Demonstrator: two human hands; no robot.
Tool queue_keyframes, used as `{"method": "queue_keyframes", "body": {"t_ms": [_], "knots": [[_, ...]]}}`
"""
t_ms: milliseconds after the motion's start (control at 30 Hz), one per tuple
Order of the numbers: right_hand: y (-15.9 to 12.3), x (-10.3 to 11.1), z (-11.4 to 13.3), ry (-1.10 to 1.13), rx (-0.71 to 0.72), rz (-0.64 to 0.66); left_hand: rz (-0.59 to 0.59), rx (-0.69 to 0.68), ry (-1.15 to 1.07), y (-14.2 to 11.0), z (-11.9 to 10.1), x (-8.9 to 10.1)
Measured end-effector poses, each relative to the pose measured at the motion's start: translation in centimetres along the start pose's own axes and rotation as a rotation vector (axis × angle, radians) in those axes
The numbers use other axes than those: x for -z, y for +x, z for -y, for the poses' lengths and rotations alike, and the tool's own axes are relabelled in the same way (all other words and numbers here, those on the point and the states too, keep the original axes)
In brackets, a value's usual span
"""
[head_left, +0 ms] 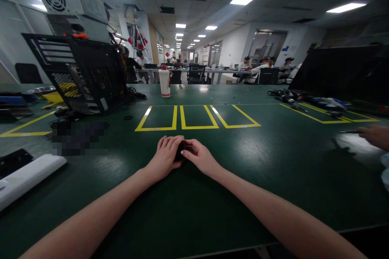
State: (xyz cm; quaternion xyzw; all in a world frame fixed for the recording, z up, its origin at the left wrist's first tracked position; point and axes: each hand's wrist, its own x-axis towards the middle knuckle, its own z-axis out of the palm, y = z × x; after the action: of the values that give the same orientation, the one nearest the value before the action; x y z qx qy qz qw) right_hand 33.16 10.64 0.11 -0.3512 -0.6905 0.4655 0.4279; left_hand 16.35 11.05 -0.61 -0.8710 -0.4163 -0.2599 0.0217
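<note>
Both of my hands meet over the green table (182,202), around a small black object (180,151). My left hand (165,153) wraps over it from the left, fingers closed. From the other side, the thumb and fingers of my right hand (199,156) pinch it. Most of the object is hidden by my fingers, so I cannot make out its kind. Just beyond my hands, yellow tape outlines (199,127) mark the table top.
An open black computer case (88,73) with power supplies (69,0) on top stands at left, near a white bar-shaped thing (30,178). A white bottle (165,83) stands behind. At right are cables (287,96), a dark monitor (340,68) and another person's hand (375,135).
</note>
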Motion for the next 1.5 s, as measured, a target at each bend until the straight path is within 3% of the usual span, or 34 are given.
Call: {"method": "queue_keyframes", "body": {"t_ms": [200, 467, 600, 900, 1200, 1500], "knots": [[-0.25, -0.02, 0.16, 0.033, 0.024, 0.053, -0.002, 0.005, 0.003, 0.01, -0.10, 0.07], [0.16, -0.22, -0.02, 0.036, 0.051, -0.007, -0.012, 0.007, 0.007, 0.06, -0.28, 0.13], [0.24, -0.15, -0.37, 0.054, -0.021, -0.038, -0.003, 0.010, 0.010, 0.06, -0.37, 0.27], [-0.06, -0.17, -0.26, 0.110, 0.042, 0.079, -0.005, 0.010, -0.001, -0.06, -0.21, 0.24], [0.42, -0.27, -0.26, 0.021, 0.020, -0.042, -0.006, 0.011, -0.003, -0.01, -0.34, 0.47], [-0.16, -0.35, -0.20, 0.091, 0.049, 0.061, -0.019, 0.000, 0.001, 0.03, -0.21, 0.18]]}}
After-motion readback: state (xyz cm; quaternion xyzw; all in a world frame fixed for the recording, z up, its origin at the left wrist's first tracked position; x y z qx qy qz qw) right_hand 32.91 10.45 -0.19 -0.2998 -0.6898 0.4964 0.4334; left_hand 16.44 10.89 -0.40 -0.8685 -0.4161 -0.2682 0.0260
